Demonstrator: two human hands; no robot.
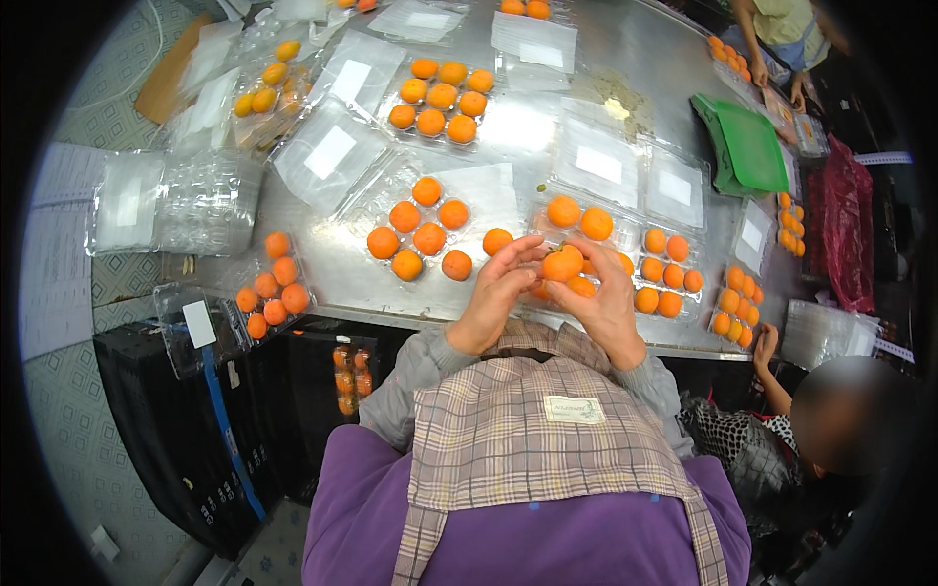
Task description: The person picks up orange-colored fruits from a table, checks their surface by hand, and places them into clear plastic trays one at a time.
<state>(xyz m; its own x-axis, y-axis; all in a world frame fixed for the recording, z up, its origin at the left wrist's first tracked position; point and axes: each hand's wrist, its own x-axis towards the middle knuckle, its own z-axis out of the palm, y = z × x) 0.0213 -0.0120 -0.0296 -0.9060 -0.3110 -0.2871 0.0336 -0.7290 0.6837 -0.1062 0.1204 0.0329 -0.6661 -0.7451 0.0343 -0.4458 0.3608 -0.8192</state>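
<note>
My right hand (pixel 604 308) holds an orange citrus fruit (pixel 563 264) between thumb and fingers, with a bit of green stem on its top. Close at the fruit's left side is my left hand (pixel 492 297), fingers apart; whether its tips touch the peel is hard to see. Below both hands sits a clear plastic clamshell tray (pixel 546 220) with several fruits, partly hidden by the hands. A loose fruit (pixel 497 241) lies just beyond my left hand. Left of it, another clear tray (pixel 392 187) contains several fruits, and one more fruit (pixel 456 265) rests beside that tray.
Filled clamshells stand around the metal table (pixel 337 271), including a full one (pixel 440 99) farther back. A green plastic basket (pixel 747 146) is at right. Stacked clamshells (pixel 205 201) lie left. One co-worker's hand (pixel 766 344) is at the right edge; another person (pixel 788 36) stands across.
</note>
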